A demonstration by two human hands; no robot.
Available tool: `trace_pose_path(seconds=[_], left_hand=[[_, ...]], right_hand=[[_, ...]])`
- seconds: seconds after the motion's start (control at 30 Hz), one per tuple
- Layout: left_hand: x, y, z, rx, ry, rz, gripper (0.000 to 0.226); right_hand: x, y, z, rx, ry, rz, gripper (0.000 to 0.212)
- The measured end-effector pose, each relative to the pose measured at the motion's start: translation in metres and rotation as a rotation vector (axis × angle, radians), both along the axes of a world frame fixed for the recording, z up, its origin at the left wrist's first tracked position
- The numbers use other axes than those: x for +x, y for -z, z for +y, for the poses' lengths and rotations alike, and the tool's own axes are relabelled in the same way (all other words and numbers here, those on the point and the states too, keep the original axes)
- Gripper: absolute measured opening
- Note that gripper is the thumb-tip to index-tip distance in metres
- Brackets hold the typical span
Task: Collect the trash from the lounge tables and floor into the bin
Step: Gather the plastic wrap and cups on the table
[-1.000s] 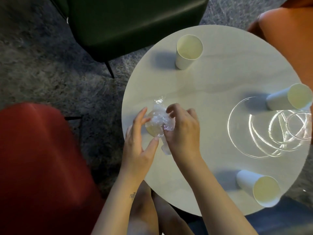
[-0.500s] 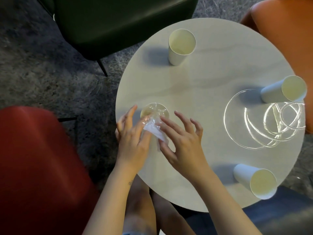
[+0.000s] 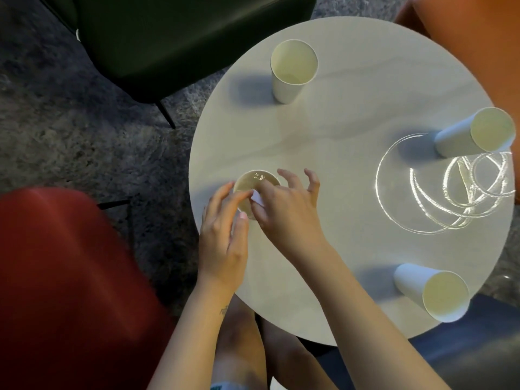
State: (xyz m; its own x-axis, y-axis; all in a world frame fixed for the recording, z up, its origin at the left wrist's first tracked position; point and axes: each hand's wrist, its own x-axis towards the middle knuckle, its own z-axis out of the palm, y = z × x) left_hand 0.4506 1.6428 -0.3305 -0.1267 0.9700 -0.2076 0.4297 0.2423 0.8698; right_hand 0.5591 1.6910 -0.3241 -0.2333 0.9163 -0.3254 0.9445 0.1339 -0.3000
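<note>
Clear wrapper sits crumpled inside paper cup, w/ a white bit at the rim. Cup stands upright near left edge of the counter. Right hand pinches that bit btw thumb & forefinger, other fingers spread. Left hand seems to grip the cup's side; contact partly hidden. Far cup, right cup and near cup stand well apart.

Dark green chair, red chair and orange chair (all on grey carpet).
</note>
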Motion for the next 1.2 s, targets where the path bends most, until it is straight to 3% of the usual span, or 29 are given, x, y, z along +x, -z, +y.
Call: trace_pose_path(seconds=[0.13, 0.2, 0.4, 0.5, 0.63, 0.8, 0.9, 1.03, 1.1, 1.2], left_hand=[[0.001, 0.001, 0.007, -0.049, 0.065, 0.066, 0.053], [0.003, 0.001, 0.01, -0.061, 0.088, 0.108, 0.056], [0.01, 0.002, 0.019, -0.095, 0.175, 0.218, 0.063], [0.01, 0.002, 0.023, -0.101, 0.127, 0.079, 0.053], [0.01, -0.001, 0.026, -0.088, 0.047, -0.143, 0.046], [0.014, -0.001, 0.037, -0.098, 0.117, -0.144, 0.053], [0.018, 0.001, 0.041, -0.139, 0.191, -0.113, 0.066], [0.032, 0.004, 0.043, -0.053, 0.297, 0.15, 0.092], [0.042, 0.002, 0.047, -0.038, 0.292, 0.226, 0.1], [0.056, 0.003, 0.055, -0.035, 0.267, 0.301, 0.097]], right_hand=[[0.016, -0.012, -0.025, 0.318, 0.137, 0.277, 0.028], [0.024, -0.014, -0.039, 0.407, 0.158, 0.308, 0.026], [0.021, -0.007, -0.047, 0.252, 0.036, 0.033, 0.041], [0.01, -0.007, -0.032, 0.174, 0.051, -0.054, 0.044], [0.001, -0.001, -0.016, 0.072, 0.068, -0.087, 0.041], [0.011, 0.005, -0.01, 0.007, 0.06, -0.085, 0.029], [0.029, -0.009, -0.013, 0.134, 0.084, 0.011, 0.028], [0.068, -0.032, -0.043, 0.509, 0.331, 0.261, 0.037], [0.095, -0.037, -0.065, 0.603, 0.516, 0.215, 0.043], [0.132, -0.034, -0.099, 0.573, 0.824, 0.077, 0.068]])
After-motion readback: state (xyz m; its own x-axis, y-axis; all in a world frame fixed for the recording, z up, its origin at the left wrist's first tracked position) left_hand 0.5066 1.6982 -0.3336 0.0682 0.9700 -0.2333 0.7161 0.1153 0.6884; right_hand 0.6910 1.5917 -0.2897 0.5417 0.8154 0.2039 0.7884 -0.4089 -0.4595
